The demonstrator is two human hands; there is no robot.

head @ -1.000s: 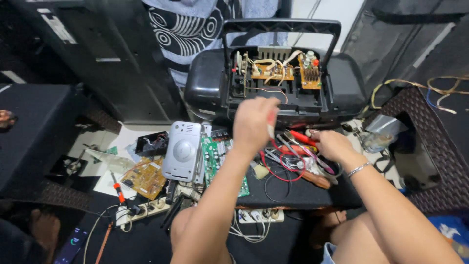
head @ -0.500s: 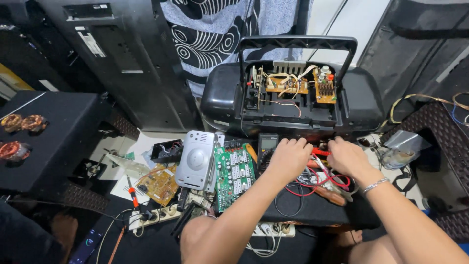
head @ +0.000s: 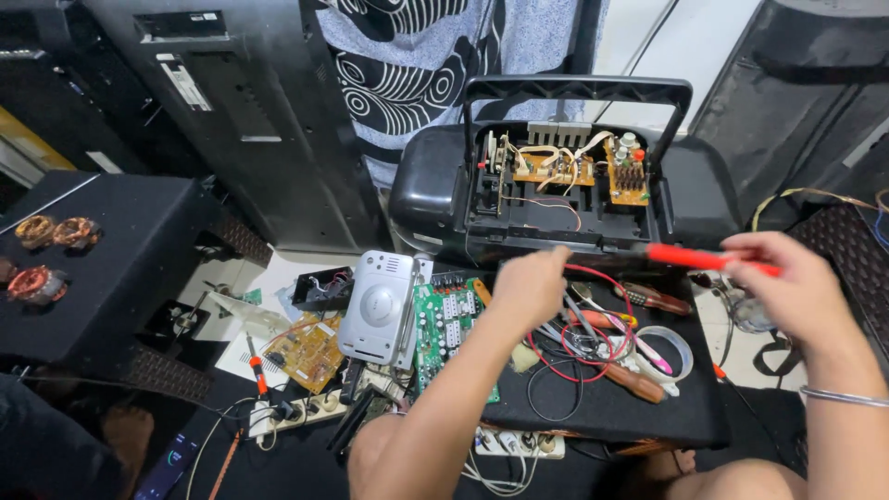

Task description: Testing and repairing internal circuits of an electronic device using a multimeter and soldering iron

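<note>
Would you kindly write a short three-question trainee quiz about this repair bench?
1. True or false: the right hand holds a red-handled tool.
2. Which lies directly right of the grey cover? A) green circuit board B) copper coils C) tape roll
3. Fill in: the opened black stereo shows brown boards inside, beneath its raised ____.

Key: 1 true; 2 A; 3 handle.
</note>
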